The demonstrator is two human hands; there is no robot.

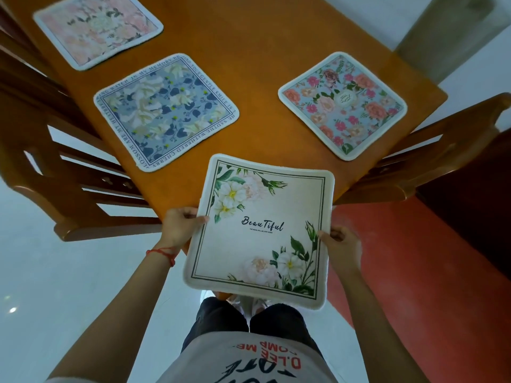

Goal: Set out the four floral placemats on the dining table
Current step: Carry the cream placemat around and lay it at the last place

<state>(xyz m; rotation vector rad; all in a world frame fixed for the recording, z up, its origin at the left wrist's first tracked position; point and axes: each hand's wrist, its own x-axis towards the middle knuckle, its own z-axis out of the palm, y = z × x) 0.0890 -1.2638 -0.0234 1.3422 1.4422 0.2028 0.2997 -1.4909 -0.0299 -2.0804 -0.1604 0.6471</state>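
Note:
A cream placemat (262, 230) with white flowers and the word "Beautiful" hangs over the near end of the orange wooden table (249, 64). My left hand (181, 223) grips its left edge and my right hand (341, 243) grips its right edge. Three other placemats lie flat on the table: a pink one (98, 27) at the far left, a blue-grey one (166, 111) with lettering round its border at the left, and a light blue one (343, 105) with pink and orange flowers at the right.
Wooden chairs stand at the table's left side (69, 167) and right side (431, 161). The floor is pale on the left (69, 286) and red on the right (428, 272). A grey pillar (448, 34) rises at the far right.

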